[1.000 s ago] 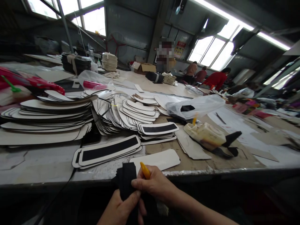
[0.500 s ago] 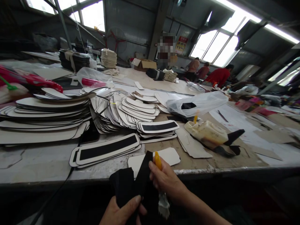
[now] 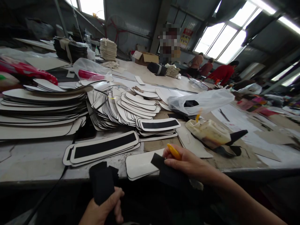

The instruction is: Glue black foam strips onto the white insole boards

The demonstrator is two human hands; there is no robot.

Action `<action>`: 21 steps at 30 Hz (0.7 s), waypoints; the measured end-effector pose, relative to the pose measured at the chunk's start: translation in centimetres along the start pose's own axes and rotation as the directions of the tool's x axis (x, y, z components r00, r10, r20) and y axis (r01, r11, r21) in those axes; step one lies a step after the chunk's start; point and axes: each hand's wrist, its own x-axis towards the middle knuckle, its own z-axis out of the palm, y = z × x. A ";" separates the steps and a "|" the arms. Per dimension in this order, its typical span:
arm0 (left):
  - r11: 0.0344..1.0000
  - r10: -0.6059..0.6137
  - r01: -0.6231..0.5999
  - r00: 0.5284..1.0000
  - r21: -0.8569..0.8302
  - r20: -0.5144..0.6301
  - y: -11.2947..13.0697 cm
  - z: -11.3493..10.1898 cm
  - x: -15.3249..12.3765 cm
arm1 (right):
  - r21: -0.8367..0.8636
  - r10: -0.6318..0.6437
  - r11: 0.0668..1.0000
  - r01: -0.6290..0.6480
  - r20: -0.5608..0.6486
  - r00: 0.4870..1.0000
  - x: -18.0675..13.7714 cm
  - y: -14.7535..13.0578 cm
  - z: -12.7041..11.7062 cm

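Note:
My left hand (image 3: 105, 204) is closed round a bundle of black strips (image 3: 101, 181) at the table's front edge. My right hand (image 3: 187, 161) pinches one black strip (image 3: 173, 175) and also keeps hold of a yellow-handled brush (image 3: 173, 152), whose pale, blurred end shows below the hand. That strip's tip overlaps a white rounded panel (image 3: 139, 165), with at least one more panel under it; whether it touches is unclear. Left of this lies a small stack of white panels with black strips along their middles (image 3: 105, 146). A similar stack (image 3: 160, 125) sits behind.
Large piles of white panels (image 3: 42, 107) cover the left and middle. A stained plastic jug (image 3: 208, 132) with a yellow stick lies at right, near a clear plastic bag (image 3: 211, 101). A cardboard box (image 3: 146, 57) stands farther back. Several people are in the background.
My hands have moved apart. The right hand has drawn one black strip away from the bundle, to the right and over the white panel; the left has shifted left with the bundle.

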 end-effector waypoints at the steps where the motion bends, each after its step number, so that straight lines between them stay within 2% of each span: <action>1: 0.999 0.030 -0.031 0.999 -0.021 -0.041 0.5 0.3 0.5 | -0.068 -0.023 0.997 0.027 0.059 0.998 0.4 -0.3 0.1; 4: 0.998 0.066 -0.065 0.993 0.019 -0.098 1.9 1.4 1.7 | -0.235 -0.105 0.959 0.158 0.223 0.969 2.6 -0.9 1.2; 7: 0.985 0.061 -0.052 0.997 0.164 -0.047 2.8 2.0 2.7 | -0.346 -0.121 0.900 0.265 0.386 0.915 5.7 -0.6 2.6; 9: 0.961 0.069 -0.063 0.998 0.271 -0.012 3.1 1.9 3.2 | -0.405 -0.108 0.861 0.308 0.446 0.889 7.7 -0.2 3.3; 14: 0.908 0.094 -0.079 0.996 0.410 -0.015 4.2 1.9 4.0 | -0.591 -0.071 0.731 0.342 0.432 0.899 10.0 0.5 3.7; 17: 0.894 0.099 -0.093 0.995 0.439 0.009 4.8 2.2 4.8 | -0.605 -0.049 0.730 0.317 0.416 0.908 10.0 0.6 3.6; 21: 0.897 0.034 -0.042 0.999 0.440 0.027 4.6 2.3 5.9 | -0.601 -0.024 0.747 0.283 0.402 0.915 10.0 0.7 3.7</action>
